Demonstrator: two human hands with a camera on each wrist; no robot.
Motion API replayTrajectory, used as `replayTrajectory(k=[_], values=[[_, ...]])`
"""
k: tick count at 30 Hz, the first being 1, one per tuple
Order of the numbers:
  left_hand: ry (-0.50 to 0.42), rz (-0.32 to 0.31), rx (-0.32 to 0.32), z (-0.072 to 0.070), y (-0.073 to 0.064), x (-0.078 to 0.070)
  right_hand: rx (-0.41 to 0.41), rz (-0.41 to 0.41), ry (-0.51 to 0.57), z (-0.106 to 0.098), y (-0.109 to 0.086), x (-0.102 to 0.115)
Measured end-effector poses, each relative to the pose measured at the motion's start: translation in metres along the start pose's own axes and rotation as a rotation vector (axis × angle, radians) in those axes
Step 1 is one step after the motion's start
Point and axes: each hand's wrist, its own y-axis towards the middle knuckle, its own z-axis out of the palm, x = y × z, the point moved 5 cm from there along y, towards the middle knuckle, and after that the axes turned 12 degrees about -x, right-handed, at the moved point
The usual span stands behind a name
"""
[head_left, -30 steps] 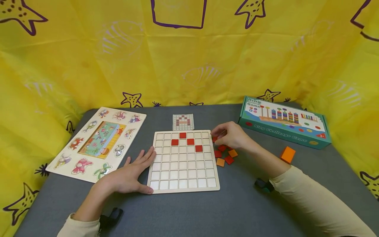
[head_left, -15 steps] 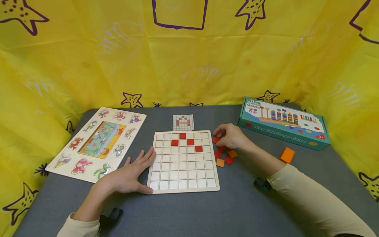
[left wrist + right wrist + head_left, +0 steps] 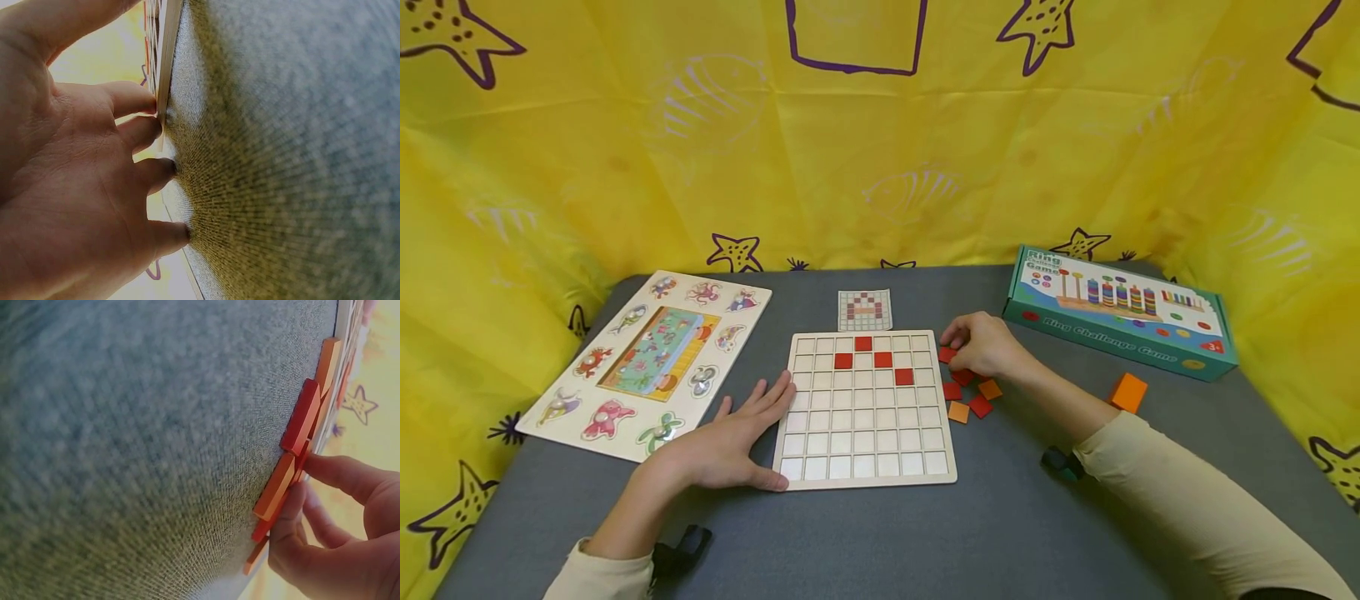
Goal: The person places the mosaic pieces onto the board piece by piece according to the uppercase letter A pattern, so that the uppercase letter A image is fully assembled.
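A pale wooden grid board (image 3: 866,481) lies flat in the middle of the head view, with several red tiles (image 3: 862,343) in its upper cells. My left hand (image 3: 722,442) rests along the board's left edge, fingers spread, thumb at the near corner. Just right of the board, my right hand (image 3: 988,346) pinches a red tile (image 3: 947,355) between thumb and fingers, low over the table. Around it lie loose red tiles (image 3: 980,406) and orange tiles (image 3: 958,412). In the right wrist view, an orange tile (image 3: 275,487) partly hides the fingertips' contact.
A small pattern card (image 3: 864,310) lies beyond the board. At left is a sea-animal puzzle board (image 3: 580,396). On the right stand a green Ring Challenge Game box (image 3: 1120,312) and an orange block (image 3: 1128,392). Yellow cloth (image 3: 880,167) hangs behind the grey table (image 3: 880,542).
My right hand has shifted slightly right, away from the board edge, and the red tile at its fingertips shifts with it. My left hand and the board stay still.
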Motion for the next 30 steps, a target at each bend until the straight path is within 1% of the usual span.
replayTrajectory(k=[7,13,30], values=[[-0.002,-0.007,-0.001,-0.0002,-0.0004,-0.0003,0.004,-0.008,0.001,-0.0017,0.0007,-0.0013],[-0.006,-0.009,0.001,-0.0004,-0.0005,-0.0008,0.015,0.003,0.008,-0.0019,0.0010,-0.0038],[-0.001,-0.018,0.005,0.0004,0.0006,0.0000,0.012,0.014,0.089,-0.0076,-0.0008,-0.0038]])
